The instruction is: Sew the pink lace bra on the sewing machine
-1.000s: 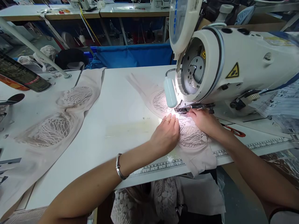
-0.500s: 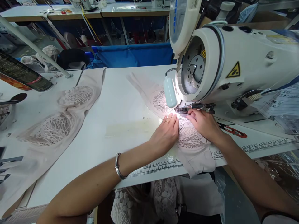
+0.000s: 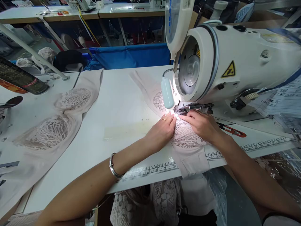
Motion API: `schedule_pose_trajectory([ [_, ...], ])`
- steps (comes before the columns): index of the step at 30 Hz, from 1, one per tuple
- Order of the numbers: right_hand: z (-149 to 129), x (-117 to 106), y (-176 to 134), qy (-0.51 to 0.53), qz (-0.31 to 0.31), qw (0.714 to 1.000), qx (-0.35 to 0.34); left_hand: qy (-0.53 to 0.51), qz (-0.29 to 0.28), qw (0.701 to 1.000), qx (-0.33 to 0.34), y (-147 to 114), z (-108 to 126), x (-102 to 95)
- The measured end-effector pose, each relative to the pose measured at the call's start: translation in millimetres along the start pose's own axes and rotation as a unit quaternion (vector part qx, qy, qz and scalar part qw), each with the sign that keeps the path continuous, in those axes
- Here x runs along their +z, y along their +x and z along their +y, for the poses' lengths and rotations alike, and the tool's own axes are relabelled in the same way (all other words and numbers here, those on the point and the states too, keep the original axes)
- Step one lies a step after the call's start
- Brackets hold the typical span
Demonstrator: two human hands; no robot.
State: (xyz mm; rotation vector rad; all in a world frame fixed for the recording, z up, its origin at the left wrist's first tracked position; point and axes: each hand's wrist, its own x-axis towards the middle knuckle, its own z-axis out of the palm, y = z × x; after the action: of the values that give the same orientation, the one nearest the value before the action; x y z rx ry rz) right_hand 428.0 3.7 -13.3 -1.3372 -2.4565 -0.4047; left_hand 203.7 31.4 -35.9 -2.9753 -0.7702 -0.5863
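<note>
A pale pink lace bra (image 3: 188,135) lies under the needle area of a white sewing machine (image 3: 207,62), its near wing hanging over the table edge. My left hand (image 3: 161,130) rests flat on the lace, fingers stretched toward the presser foot (image 3: 182,110). On the other side, my right hand (image 3: 202,125) has its fingers bent and close together at the fabric edge beside the foot, seemingly gripping it; the fingertips are partly hidden. A small lamp lights the stitching spot.
Another lace bra (image 3: 54,128) is spread on the table at left. Red-handled thread snips (image 3: 231,130) lie right of my right hand. A ruler strip (image 3: 152,171) runs along the front edge. A dark spray can (image 3: 21,78) and a pole (image 3: 33,50) are at far left.
The machine's round wheel now looks blurred, as if spinning. My right fingers have shifted left along the foot. The view has moved slightly, and the left hand stays on the lace.
</note>
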Motion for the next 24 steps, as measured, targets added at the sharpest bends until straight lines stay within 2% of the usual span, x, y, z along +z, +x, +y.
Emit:
schedule_pose_trajectory([
  [11, -2.0, 1.4, 1.7, -0.005, -0.001, 1.0, 0.005, -0.089, -0.043, 0.995, 0.002, 0.6, -27.3, -8.3],
  [17, -4.7, 0.4, 2.5, -0.002, -0.029, 0.999, 0.024, -0.097, -0.077, 0.992, -0.014, 7.7, -41.9, -19.6],
  [21, -7.2, 1.6, 3.3, 0.021, -0.028, 0.999, 0.036, -0.066, -0.044, 0.996, -0.04, 13.1, -26.3, -26.5],
  [24, -6.8, 3.2, 2.1, 0.047, -0.025, 0.997, 0.051, -0.113, -0.011, 0.991, -0.068, 13.5, -0.9, -25.6],
])
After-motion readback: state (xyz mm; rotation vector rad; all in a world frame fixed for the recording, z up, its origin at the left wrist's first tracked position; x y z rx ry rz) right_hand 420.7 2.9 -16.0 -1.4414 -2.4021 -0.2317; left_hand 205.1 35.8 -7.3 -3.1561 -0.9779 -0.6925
